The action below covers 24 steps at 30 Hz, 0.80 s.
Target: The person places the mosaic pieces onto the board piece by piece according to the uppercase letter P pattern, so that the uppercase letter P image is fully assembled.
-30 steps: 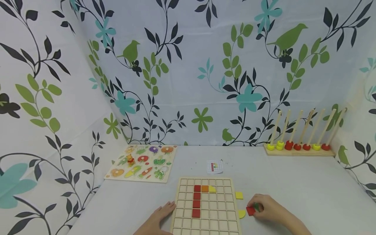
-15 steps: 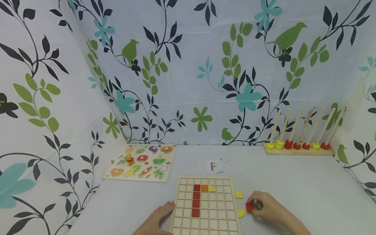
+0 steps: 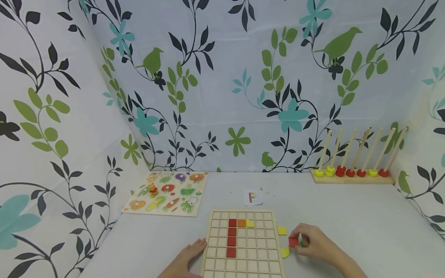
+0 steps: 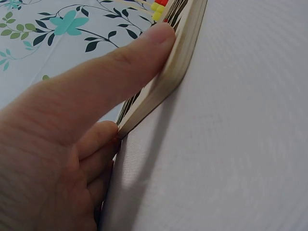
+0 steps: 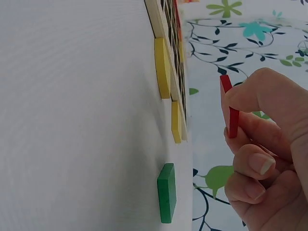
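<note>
A pale wooden grid board (image 3: 252, 243) lies before me, with a column of red square tiles (image 3: 231, 242), one orange tile (image 3: 241, 223) and one yellow rounded tile (image 3: 250, 223) in its cells. My left hand (image 3: 187, 259) rests against the board's left side, fingers fairly straight. In the left wrist view its thumb (image 4: 120, 70) touches the board's edge near a corner. To the right of the board, my right hand (image 3: 315, 244) pinches a red square tile (image 5: 234, 120) between thumb and finger, raised off the table. Beneath that hand a green tile (image 5: 167, 193) lies on the table.
Along the board's right edge lie a yellow square tile (image 3: 282, 231) and a yellow rounded tile (image 3: 285, 253). A small printed pattern card (image 3: 253, 197) is behind the board. A vegetable puzzle (image 3: 167, 193) sits back left, a bead-and-peg stand (image 3: 352, 178) back right.
My right hand has shifted slightly left and up with the red tile, towards the board. My left hand keeps its place at the board's left side.
</note>
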Available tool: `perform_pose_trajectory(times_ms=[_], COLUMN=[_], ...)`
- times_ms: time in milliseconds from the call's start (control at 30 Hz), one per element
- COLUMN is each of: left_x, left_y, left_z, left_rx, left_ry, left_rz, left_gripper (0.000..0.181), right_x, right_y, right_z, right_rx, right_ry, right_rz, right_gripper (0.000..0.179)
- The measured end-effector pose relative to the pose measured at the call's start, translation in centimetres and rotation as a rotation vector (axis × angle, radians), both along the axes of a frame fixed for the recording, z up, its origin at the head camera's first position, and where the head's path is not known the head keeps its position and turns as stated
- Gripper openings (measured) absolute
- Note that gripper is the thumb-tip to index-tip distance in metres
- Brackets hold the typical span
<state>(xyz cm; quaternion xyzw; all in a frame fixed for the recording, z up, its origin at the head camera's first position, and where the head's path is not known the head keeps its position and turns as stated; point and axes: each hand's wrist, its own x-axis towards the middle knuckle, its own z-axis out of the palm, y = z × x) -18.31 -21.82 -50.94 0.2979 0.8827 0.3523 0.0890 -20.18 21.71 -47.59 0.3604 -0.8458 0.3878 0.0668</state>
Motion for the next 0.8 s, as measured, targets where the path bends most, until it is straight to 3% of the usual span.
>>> perform_pose_trajectory(times_ms=[167,400,800], left_x=[0.2,0.1,0.2], left_y=[0.0,0.1,0.2], left_z=[0.2,0.1,0.4], left_rx=[0.027,0.029,0.009], left_ry=[-0.009,0.034,-0.032], left_rz=[0.006,-0.014,0.009], left_gripper=[0.082,0.081,0.084], right_x=[0.0,-0.2,-0.5], right_y=[-0.5,-1.9,-4.3], right_z=[0.6,1.3,2.3], right_rx=[0.002,-0.011,0.0], right_ry=[0.035,0.044,0.009], right_rz=[-0.021,-0.016,-0.012], right_gripper=[0.027,0.024,0.021])
